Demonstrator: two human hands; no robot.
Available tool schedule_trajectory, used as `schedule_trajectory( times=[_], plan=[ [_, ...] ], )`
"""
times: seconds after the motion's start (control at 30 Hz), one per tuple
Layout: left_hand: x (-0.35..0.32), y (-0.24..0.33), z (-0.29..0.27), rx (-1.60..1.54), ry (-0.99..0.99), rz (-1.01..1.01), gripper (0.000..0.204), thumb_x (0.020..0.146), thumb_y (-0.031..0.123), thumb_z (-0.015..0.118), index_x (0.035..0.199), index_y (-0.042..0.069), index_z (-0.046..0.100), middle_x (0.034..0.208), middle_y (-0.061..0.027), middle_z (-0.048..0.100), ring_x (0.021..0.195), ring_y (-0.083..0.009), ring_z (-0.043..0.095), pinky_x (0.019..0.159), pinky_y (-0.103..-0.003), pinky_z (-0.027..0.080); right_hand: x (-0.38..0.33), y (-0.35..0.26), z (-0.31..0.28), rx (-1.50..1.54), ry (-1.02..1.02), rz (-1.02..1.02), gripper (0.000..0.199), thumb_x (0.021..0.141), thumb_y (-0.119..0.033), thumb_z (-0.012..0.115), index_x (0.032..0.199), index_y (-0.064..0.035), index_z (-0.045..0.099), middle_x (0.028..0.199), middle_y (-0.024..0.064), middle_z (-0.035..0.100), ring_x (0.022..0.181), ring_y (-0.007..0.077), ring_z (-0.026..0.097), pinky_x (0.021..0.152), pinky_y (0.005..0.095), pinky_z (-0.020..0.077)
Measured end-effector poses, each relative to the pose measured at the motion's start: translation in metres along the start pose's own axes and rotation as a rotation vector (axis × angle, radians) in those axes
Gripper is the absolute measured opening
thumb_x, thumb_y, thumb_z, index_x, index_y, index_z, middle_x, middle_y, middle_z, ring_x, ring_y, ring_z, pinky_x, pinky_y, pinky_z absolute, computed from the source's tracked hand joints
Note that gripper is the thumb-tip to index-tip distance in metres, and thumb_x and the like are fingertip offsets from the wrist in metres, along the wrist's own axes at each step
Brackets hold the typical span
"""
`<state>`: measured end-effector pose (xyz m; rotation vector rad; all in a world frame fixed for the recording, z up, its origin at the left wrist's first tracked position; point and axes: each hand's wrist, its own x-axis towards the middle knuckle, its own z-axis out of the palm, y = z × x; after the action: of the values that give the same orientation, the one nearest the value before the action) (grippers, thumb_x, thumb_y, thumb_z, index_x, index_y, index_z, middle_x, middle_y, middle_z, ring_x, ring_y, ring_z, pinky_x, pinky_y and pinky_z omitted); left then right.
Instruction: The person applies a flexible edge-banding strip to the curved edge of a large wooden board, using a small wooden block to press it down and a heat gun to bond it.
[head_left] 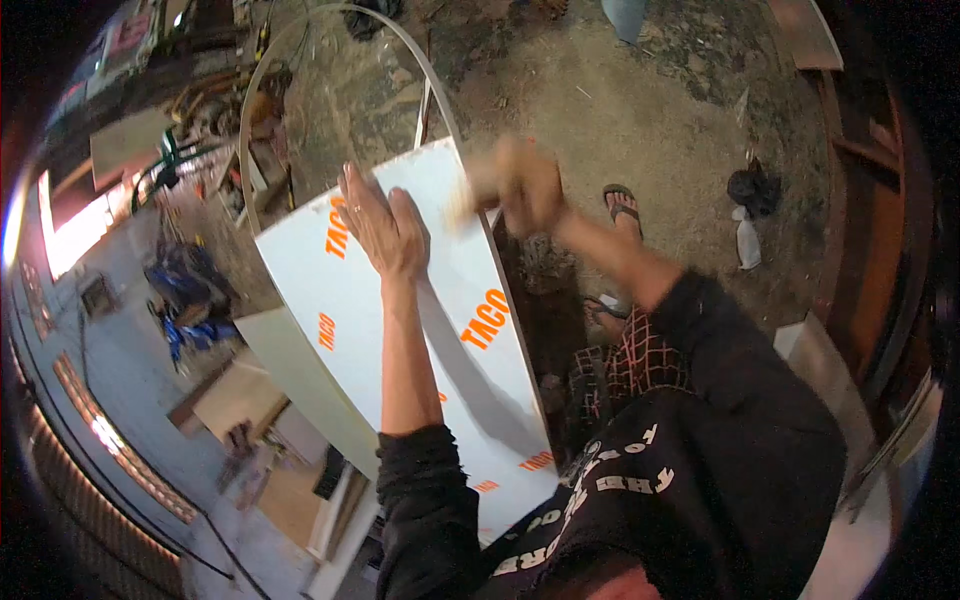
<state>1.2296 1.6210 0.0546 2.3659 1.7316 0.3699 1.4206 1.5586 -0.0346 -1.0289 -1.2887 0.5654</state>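
A white panel [455,385] with orange print lies in front of me, running from near my body to its far edge. My left hand [380,235] rests flat on its far part, fingers stretched out. At the panel's far right edge is my right hand [528,188], closed in a fist and smeared by motion. A pale tan thing [461,207] juts from it over the panel, too blurred to name. From the panel's far end a thin pale strip [437,85] arches away in a big loop and back to the other corner.
Beneath the panel's left side is a pale green-grey board [312,375]. Wooden offcuts [240,402] and a blue object [195,335] lie further left. A black bag [752,190] is on the floor at right, near my sandalled foot [622,205]. Brown wooden frames [868,205] stand at far right.
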Motion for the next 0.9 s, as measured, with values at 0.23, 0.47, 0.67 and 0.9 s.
schedule_trajectory(
  times=[0.23,0.47,0.67,0.9],
  plan=[
    [-0.001,-0.005,0.005,0.050,0.030,0.019,0.062,0.094,0.028,0.043,0.148,0.003,0.027,0.152,-0.0179,0.033,0.144,-0.0332,0.023,0.118,-0.051,0.006,-0.105,-0.102,0.021,0.005,-0.058,-0.004,0.025,0.082,-0.041,0.057,0.092,-0.0220,0.070,0.060,0.0084,0.054,0.055,0.0266,0.055,0.054,0.0397,0.0456],
    [-0.006,-0.003,0.001,0.018,-0.003,0.043,0.063,0.092,0.027,0.048,0.146,-0.001,0.031,0.152,-0.0187,0.033,0.144,-0.0342,0.025,0.117,-0.050,0.010,0.081,0.108,0.033,-0.176,0.452,0.124,0.037,0.086,-0.040,0.065,0.105,-0.0079,0.070,0.092,0.0110,0.070,0.083,0.0262,0.067,0.069,0.0390,0.0508],
    [-0.160,0.051,-0.023,-0.188,-0.106,-0.033,0.088,0.080,0.044,0.066,0.147,0.001,0.029,0.153,-0.0217,0.028,0.143,-0.0378,0.024,0.116,-0.056,0.011,0.008,0.091,-0.131,-0.664,-0.046,-0.130,0.043,0.098,-0.026,0.046,0.134,-0.0036,0.050,0.120,0.0104,0.060,0.100,0.0211,0.059,0.083,0.0338,0.0477],
    [-0.455,0.092,-0.073,0.078,-0.195,-0.568,0.093,0.078,0.050,0.070,0.150,0.009,0.028,0.156,-0.0088,0.028,0.143,-0.0260,0.027,0.116,-0.051,0.020,-0.198,-0.069,-0.219,-0.606,-0.311,0.614,0.054,0.106,-0.037,0.031,0.147,-0.0029,0.036,0.147,0.0161,0.042,0.129,0.0295,0.047,0.107,0.0414,0.0376]
  ],
)
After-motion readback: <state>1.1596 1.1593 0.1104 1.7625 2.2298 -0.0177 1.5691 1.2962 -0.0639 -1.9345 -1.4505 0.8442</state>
